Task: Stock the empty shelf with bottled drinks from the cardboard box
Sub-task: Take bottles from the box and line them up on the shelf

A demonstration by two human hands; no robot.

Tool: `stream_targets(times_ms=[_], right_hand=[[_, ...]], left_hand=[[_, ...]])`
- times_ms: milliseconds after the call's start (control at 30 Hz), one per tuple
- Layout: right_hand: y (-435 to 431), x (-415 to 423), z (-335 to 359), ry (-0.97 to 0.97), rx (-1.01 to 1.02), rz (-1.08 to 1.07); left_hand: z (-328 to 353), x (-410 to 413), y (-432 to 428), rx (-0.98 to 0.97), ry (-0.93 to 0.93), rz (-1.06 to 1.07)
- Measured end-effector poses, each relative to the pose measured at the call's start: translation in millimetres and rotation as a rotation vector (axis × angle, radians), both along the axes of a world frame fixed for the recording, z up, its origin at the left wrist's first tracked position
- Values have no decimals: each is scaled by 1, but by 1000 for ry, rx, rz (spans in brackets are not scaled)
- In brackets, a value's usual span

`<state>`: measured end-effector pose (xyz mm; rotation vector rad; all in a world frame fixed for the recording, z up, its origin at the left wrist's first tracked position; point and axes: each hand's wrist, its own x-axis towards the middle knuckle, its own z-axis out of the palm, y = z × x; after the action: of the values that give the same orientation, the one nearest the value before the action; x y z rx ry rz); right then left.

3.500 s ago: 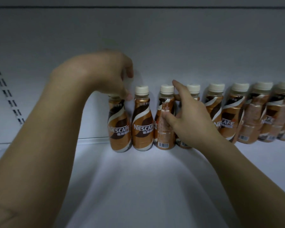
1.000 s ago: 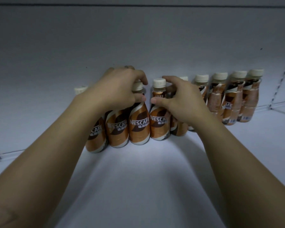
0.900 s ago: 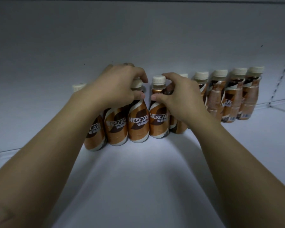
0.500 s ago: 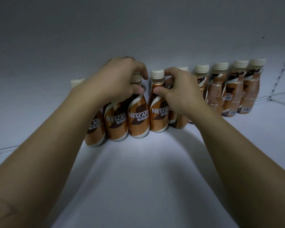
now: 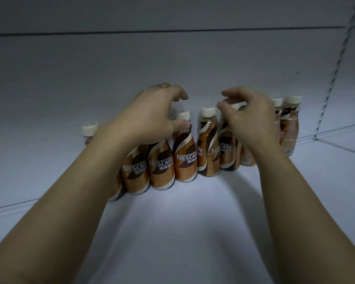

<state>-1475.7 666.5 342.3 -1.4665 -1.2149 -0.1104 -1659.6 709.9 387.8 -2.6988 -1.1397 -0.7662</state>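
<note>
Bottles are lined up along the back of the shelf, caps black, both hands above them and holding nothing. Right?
Not quite: the caps are cream-white, not black, as the head view shows. The bottles do line the shelf back, left hand and right hand empty above.

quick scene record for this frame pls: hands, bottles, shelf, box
left hand: open, fingers curled, over the bottle tops, holding nothing
right hand: open, fingers curled, above the row, holding nothing
bottles: one upright row along the back wall, white caps, brown Nescafe labels
shelf: white, front area bare
box: not in view
</note>
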Motion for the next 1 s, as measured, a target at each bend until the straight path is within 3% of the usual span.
stream_targets(times_ms=[200,333,467,633,867,1000], right_hand=[[9,13,-14,-9,-139,-2],[13,18,-15,-7,-117,-48],[18,33,-14,27,-50,-165],[20,34,-21,-71,-165,-136],[23,33,-27,-14,-193,-60],[26,34,-33,-22,-231,-30]], left_hand=[[11,49,9,-76,41,-44],[4,74,21,-115,105,-36],[1,85,27,-44,103,6],[-14,91,34,55,90,60],[-7,79,31,-149,-10,-83],[-10,79,32,-142,-30,-78]])
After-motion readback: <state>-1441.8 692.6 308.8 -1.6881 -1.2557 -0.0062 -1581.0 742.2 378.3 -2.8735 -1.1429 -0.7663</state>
